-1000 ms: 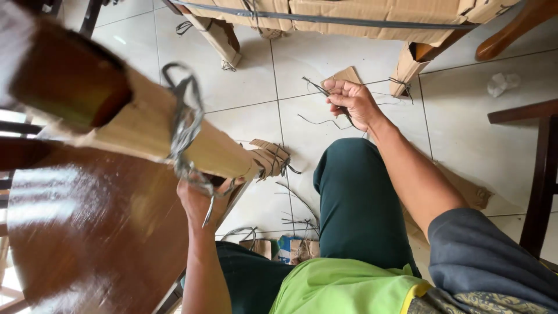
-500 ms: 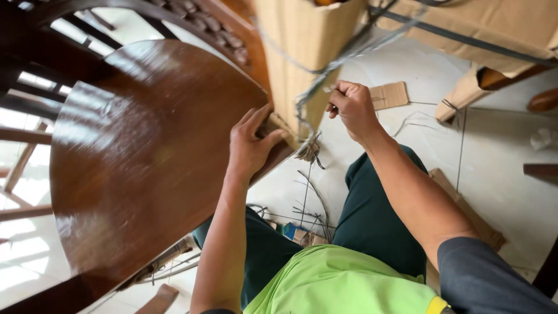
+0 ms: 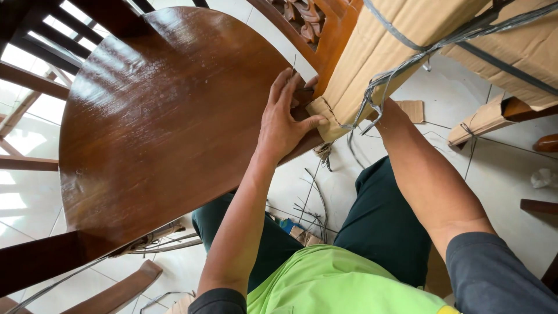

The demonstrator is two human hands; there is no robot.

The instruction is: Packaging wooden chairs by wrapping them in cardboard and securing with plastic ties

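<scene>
Against the edge of the glossy wooden seat (image 3: 163, 128) my left hand (image 3: 285, 125) lies flat with fingers spread, bracing the cardboard-wrapped leg (image 3: 372, 58), while my right hand (image 3: 390, 111) sits behind it by the strap (image 3: 378, 93), its grip hidden.

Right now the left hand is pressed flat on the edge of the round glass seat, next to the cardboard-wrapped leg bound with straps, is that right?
Not quite: the seat is polished dark wood, not glass, as the head view shows. The rest holds: the left hand is pressed on its edge, next to the cardboard-wrapped leg bound with straps.
</scene>
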